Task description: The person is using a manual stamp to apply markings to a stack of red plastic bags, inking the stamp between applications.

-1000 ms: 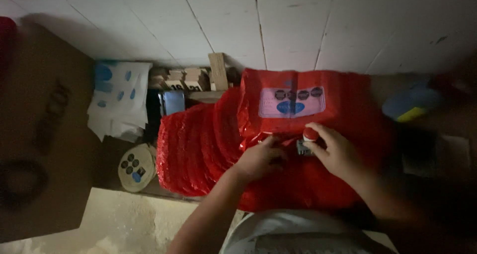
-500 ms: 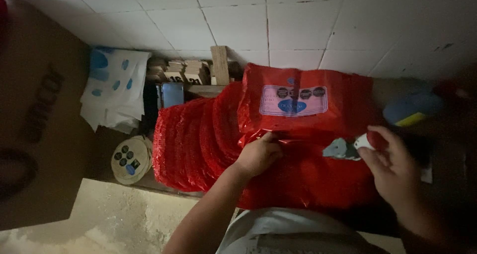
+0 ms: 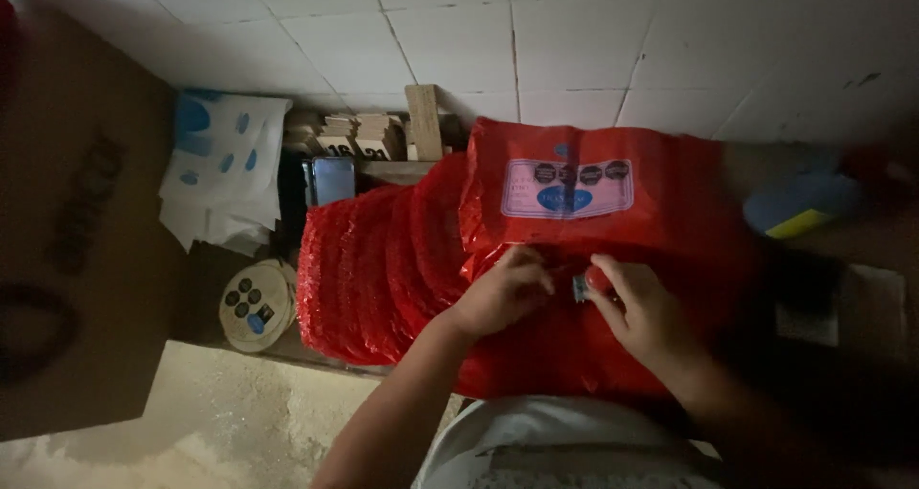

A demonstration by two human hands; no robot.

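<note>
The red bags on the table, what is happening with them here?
A person presses both hands onto the top red bag of an overlapping stack. The left hand pins the plastic. The right hand pinches a small pale sticker against it. A round label roll lies at the left.

Bare tiled floor [image 3: 574, 39] beyond red bags [image 3: 383, 259] (cardboard box [image 3: 67, 221] crowding left side)

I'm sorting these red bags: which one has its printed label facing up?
The topmost red bag, nearest the wall, under both hands. It shows a pale label; the overlapped red bags to its left show only plain edges.
</note>
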